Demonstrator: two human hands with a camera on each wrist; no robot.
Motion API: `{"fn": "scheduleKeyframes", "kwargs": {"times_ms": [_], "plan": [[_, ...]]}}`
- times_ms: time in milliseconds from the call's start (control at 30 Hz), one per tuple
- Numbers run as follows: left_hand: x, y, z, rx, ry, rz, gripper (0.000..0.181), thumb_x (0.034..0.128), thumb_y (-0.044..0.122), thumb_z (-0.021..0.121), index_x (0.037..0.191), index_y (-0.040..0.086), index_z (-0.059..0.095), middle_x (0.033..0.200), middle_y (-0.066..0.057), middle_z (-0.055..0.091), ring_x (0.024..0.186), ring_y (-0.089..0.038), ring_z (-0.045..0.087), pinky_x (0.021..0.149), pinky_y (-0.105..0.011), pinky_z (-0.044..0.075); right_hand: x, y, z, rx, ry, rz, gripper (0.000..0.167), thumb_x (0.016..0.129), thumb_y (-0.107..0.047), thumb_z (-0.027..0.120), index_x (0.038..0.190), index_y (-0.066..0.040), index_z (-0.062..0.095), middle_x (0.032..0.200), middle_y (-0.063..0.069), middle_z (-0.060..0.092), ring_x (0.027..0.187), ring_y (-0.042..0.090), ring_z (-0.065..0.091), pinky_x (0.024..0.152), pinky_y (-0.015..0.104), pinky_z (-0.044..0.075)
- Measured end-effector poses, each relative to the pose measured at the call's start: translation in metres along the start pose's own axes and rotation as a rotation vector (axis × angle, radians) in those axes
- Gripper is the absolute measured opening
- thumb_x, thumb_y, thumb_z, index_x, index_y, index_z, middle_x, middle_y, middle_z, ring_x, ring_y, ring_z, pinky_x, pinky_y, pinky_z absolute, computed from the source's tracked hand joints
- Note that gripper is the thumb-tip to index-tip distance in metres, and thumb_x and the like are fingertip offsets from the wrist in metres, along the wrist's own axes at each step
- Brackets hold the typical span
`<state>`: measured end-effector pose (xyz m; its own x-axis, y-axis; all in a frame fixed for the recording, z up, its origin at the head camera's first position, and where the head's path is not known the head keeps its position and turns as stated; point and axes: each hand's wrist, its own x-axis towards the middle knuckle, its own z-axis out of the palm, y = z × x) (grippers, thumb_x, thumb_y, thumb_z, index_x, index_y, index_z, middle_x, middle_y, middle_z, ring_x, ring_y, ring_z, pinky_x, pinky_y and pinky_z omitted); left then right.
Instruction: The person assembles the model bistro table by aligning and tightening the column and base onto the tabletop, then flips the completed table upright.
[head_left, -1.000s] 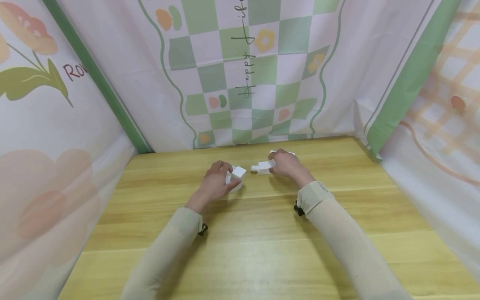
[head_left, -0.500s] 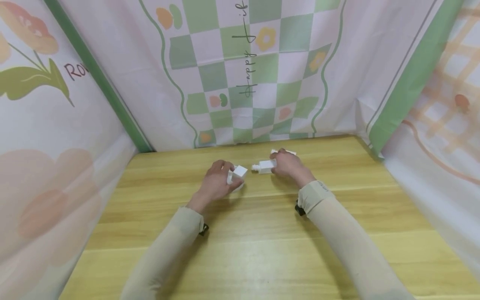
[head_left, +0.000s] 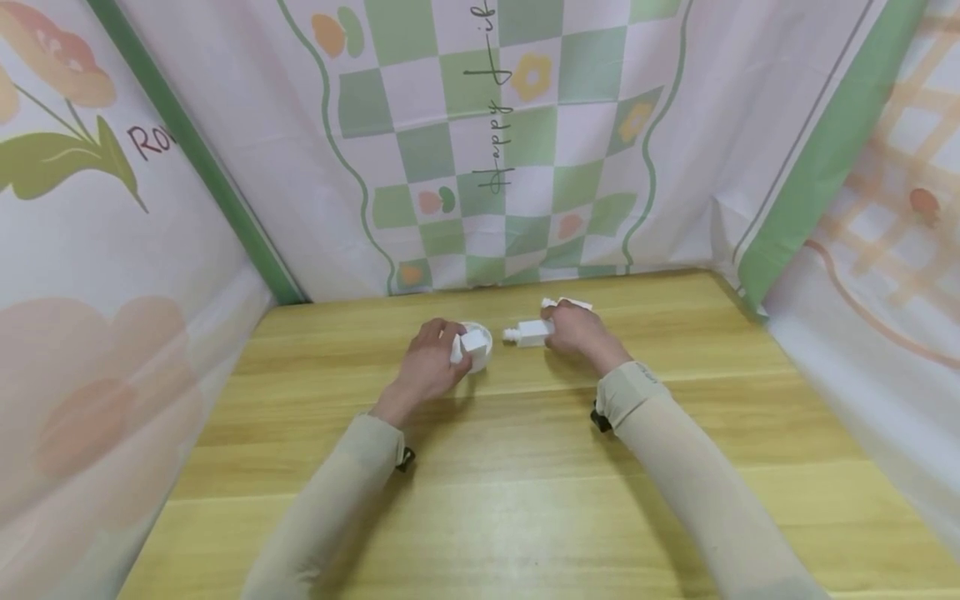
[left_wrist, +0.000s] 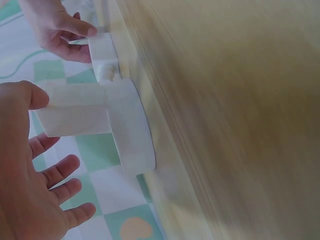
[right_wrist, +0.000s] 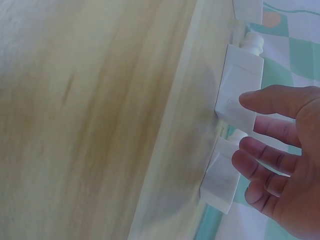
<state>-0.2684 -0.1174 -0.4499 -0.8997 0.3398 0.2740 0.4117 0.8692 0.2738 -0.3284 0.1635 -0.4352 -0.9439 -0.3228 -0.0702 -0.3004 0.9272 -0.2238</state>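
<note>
The left hand (head_left: 427, 362) has thumb and finger closed on a white block (head_left: 474, 343), and the right hand (head_left: 576, 329) pinches a white bottle (head_left: 533, 333) between thumb and index finger, its other fingers loosely bent. The block's far end meets a round white piece (left_wrist: 132, 130) low over the tabletop (head_left: 510, 500), near its back edge; whether the two are joined cannot be told. The bottle lies on its side just to the right of that round piece, its ridged screw neck pointing left towards it. A second bottle (right_wrist: 220, 180) lies close behind the one in the right hand, partly covered by that hand in the head view; in the right wrist view the hand's lower fingers come right beside it, so it crowds the grip on that side. Beige sleeves (head_left: 322, 508) cover both forearms, each with a black fitting (head_left: 599, 417) under the cuff. Printed cloths hang round the table: a back cloth (head_left: 487, 125) with green and white checks, a left cloth (head_left: 150, 250) with large flowers, a right cloth (head_left: 862, 292) with an orange lattice. Sideways script on the back one reads "Happy", followed by a word cut off after "Lif". On the left one, "RO" runs under a green band (head_left: 187, 150). Small dark lettering on the right cuff is too blurred to read, as is a faint mark on the gripped bottle.
</note>
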Motion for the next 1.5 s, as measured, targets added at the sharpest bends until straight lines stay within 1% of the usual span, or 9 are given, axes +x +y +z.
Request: {"fn": "scheduleKeyframes", "kwargs": {"times_ms": [200, 333, 533, 633, 800, 1033, 1200, 1333, 1500], "plan": [[-0.002, -0.004, -0.003, -0.038, -0.041, -0.016, 0.043, 0.0981, 0.041, 0.055, 0.132, 0.015, 0.051, 0.134, -0.014, 0.05, 0.133, -0.032, 0.044, 0.109, -0.05, 0.043, 0.001, -0.001, 0.001, 0.008, -0.014, 0.003, 0.055, 0.088, -0.02, 0.067, 0.14, -0.006, 0.055, 0.138, 0.024, 0.055, 0.122, 0.041, 0.057, 0.101, 0.055, 0.049], [-0.003, -0.006, -0.005, -0.029, -0.06, -0.042, 0.046, 0.0995, 0.04, 0.055, 0.139, 0.017, 0.048, 0.138, -0.014, 0.047, 0.135, -0.032, 0.041, 0.112, -0.051, 0.041, 0.001, -0.002, 0.001, 0.004, -0.016, 0.002, 0.055, 0.089, -0.02, 0.068, 0.14, -0.005, 0.055, 0.137, 0.024, 0.056, 0.121, 0.04, 0.057, 0.102, 0.054, 0.049], [-0.001, -0.006, 0.0, -0.006, -0.012, -0.084, 0.062, 0.0942, 0.059, 0.057, 0.132, 0.01, 0.05, 0.132, -0.016, 0.051, 0.128, -0.033, 0.048, 0.109, -0.047, 0.045, 0.0, -0.003, 0.002, 0.014, -0.022, 0.01, 0.055, 0.089, -0.021, 0.068, 0.14, -0.005, 0.056, 0.136, 0.023, 0.056, 0.122, 0.039, 0.057, 0.102, 0.054, 0.049], [0.0, -0.004, 0.002, -0.004, 0.005, -0.099, 0.064, 0.0928, 0.064, 0.055, 0.126, 0.01, 0.051, 0.128, -0.014, 0.053, 0.123, -0.031, 0.051, 0.105, -0.045, 0.048, 0.0, -0.004, 0.003, 0.015, -0.026, 0.014, 0.053, 0.09, -0.023, 0.068, 0.139, -0.005, 0.057, 0.137, 0.022, 0.056, 0.122, 0.039, 0.057, 0.102, 0.053, 0.049], [0.0, -0.004, 0.004, 0.005, 0.037, -0.106, 0.059, 0.0939, 0.059, 0.057, 0.124, 0.009, 0.052, 0.125, -0.015, 0.054, 0.121, -0.032, 0.052, 0.1, -0.045, 0.051, 0.0, -0.005, 0.005, 0.004, -0.019, 0.012, 0.052, 0.09, -0.024, 0.069, 0.138, -0.006, 0.058, 0.14, 0.021, 0.056, 0.123, 0.039, 0.057, 0.103, 0.054, 0.048], [-0.001, -0.008, -0.002, -0.021, 0.005, -0.194, 0.056, 0.096, 0.054, 0.054, 0.133, 0.012, 0.049, 0.133, -0.015, 0.051, 0.127, -0.033, 0.049, 0.103, -0.048, 0.049, -0.001, -0.004, 0.003, 0.011, -0.006, 0.011, 0.05, 0.089, -0.024, 0.07, 0.136, -0.006, 0.06, 0.137, 0.019, 0.059, 0.121, 0.038, 0.058, 0.101, 0.054, 0.049], [-0.001, -0.01, -0.002, -0.008, 0.003, -0.193, 0.057, 0.0968, 0.056, 0.054, 0.132, 0.011, 0.049, 0.131, -0.017, 0.052, 0.124, -0.033, 0.051, 0.098, -0.047, 0.052, 0.001, -0.002, 0.004, 0.029, 0.002, 0.0, 0.047, 0.089, -0.022, 0.07, 0.133, -0.007, 0.062, 0.139, 0.016, 0.061, 0.122, 0.038, 0.059, 0.102, 0.053, 0.049], [-0.001, -0.012, -0.002, 0.005, 0.014, -0.191, 0.052, 0.0984, 0.049, 0.054, 0.134, 0.011, 0.049, 0.13, -0.017, 0.053, 0.126, -0.034, 0.051, 0.096, -0.046, 0.054, 0.002, 0.001, 0.006, 0.039, 0.014, -0.006, 0.042, 0.089, -0.02, 0.07, 0.128, -0.008, 0.065, 0.132, 0.015, 0.065, 0.117, 0.037, 0.062, 0.098, 0.053, 0.051], [0.0, -0.013, -0.004, -0.018, 0.005, -0.23, 0.053, 0.0976, 0.051, 0.054, 0.135, 0.014, 0.048, 0.132, -0.016, 0.052, 0.124, -0.032, 0.05, 0.096, -0.046, 0.053, 0.004, 0.003, 0.008, 0.055, 0.032, -0.019, 0.036, 0.089, -0.022, 0.072, 0.123, -0.009, 0.067, 0.121, 0.014, 0.07, 0.109, 0.034, 0.064, 0.094, 0.051, 0.052]]}}
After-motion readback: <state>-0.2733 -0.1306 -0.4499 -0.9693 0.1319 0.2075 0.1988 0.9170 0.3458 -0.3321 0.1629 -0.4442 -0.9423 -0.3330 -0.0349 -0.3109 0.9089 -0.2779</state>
